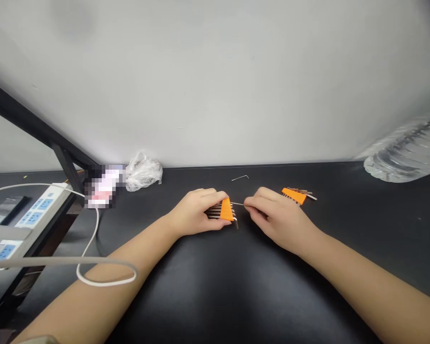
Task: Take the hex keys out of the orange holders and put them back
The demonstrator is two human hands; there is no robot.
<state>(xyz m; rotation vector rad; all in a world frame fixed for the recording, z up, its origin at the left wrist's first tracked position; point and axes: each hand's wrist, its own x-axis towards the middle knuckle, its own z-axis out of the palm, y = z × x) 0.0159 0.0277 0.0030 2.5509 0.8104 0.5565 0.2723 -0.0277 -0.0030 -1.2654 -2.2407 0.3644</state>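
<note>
Two forearms (136, 265) slant inward from the lower corners. The left hand (191, 212) grasps an orange hex-key holder (227, 210) near the middle of the black table (208, 296); the right hand (281, 217) pinches a thin key (238, 204) that reaches to the holder's right side. Behind rises a pale wall (215, 81), with a clear bottle (408, 150) at far right.

No writing, brand, number or sign can be read anywhere. The pixelated item (104, 187) by the wall is masked, so any print on it is hidden. No lettering is legible on the white power strip (39, 211) with blue sockets, on the clear plastic bottle (406, 155), on the crumpled plastic bag (143, 172), or on either of the orange key holders (226, 210).
</note>
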